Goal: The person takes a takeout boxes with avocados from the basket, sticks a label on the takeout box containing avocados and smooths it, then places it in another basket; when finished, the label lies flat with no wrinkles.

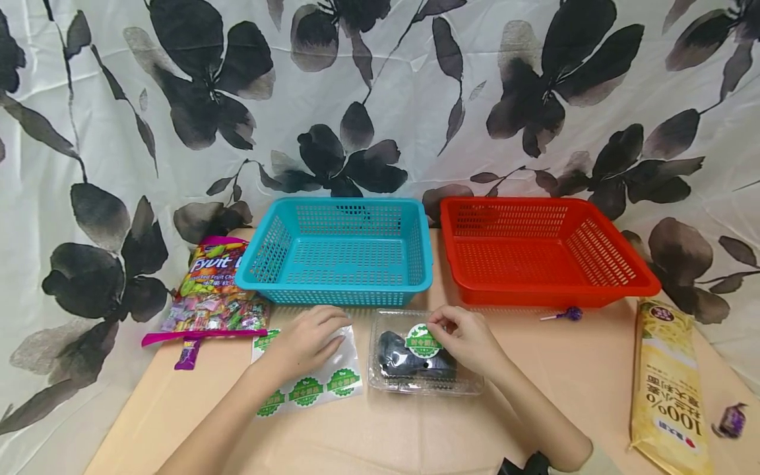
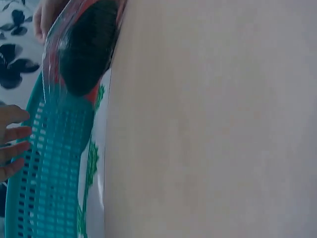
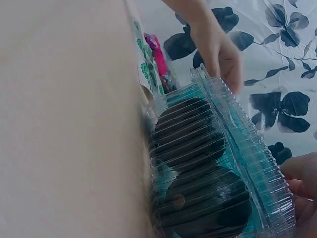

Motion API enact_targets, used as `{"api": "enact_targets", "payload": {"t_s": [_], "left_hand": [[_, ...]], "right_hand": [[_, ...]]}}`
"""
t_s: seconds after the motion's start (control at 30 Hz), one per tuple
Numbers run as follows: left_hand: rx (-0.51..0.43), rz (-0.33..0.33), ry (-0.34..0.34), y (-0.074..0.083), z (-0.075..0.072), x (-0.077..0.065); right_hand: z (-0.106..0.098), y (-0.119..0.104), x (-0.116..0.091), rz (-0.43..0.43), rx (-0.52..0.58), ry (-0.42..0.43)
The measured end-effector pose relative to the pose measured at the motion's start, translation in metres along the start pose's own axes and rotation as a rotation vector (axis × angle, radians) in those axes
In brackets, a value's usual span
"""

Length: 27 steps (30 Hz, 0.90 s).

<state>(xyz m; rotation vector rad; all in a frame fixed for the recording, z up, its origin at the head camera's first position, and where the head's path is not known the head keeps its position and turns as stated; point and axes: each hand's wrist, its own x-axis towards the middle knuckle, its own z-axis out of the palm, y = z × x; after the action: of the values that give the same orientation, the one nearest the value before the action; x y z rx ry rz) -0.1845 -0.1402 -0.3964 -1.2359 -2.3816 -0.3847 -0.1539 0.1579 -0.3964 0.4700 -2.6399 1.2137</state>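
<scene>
A clear plastic clamshell box (image 1: pixel 472 386) lies on the table, holding dark oval fruits (image 3: pixel 208 201) under its ribbed walls. Over its lid is a round green-and-white sticker (image 1: pixel 421 344), which my right hand (image 1: pixel 466 338) pinches at its upper right edge with thumb and forefinger. To the left lies a sheet of stickers (image 1: pixel 351 359) with several matching green labels on it. My left hand (image 1: pixel 316 340) is over that sheet, fingers loosely bent and holding nothing; in the left wrist view its fingers (image 2: pixel 15 148) are spread apart.
Behind the box stand a blue basket (image 1: pixel 332 295) and a red basket (image 1: pixel 552 295). A candy bag (image 1: pixel 216 290) and a purple wrapped candy (image 1: pixel 187 354) lie left. Rightward are a lollipop (image 1: pixel 572 314), a yellow noodle package (image 1: pixel 667 382) and another purple candy (image 1: pixel 731 422).
</scene>
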Motion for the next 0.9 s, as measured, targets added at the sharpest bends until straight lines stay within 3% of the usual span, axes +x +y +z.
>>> {"api": "enact_targets", "payload": {"t_s": [0.2, 0.43, 0.9], "left_hand": [[-0.016, 0.096, 0.045, 0.027, -0.001, 0.021], [-0.049, 0.147, 0.014, 0.048, 0.008, 0.035], [-0.049, 0.142, -0.042, 0.054, 0.021, 0.032]], "right_hand": [[0.001, 0.001, 0.0, -0.022, -0.022, 0.014], [0.003, 0.001, -0.001, -0.011, -0.071, 0.03], [0.01, 0.0, -0.002, -0.083, -0.189, 0.089]]}}
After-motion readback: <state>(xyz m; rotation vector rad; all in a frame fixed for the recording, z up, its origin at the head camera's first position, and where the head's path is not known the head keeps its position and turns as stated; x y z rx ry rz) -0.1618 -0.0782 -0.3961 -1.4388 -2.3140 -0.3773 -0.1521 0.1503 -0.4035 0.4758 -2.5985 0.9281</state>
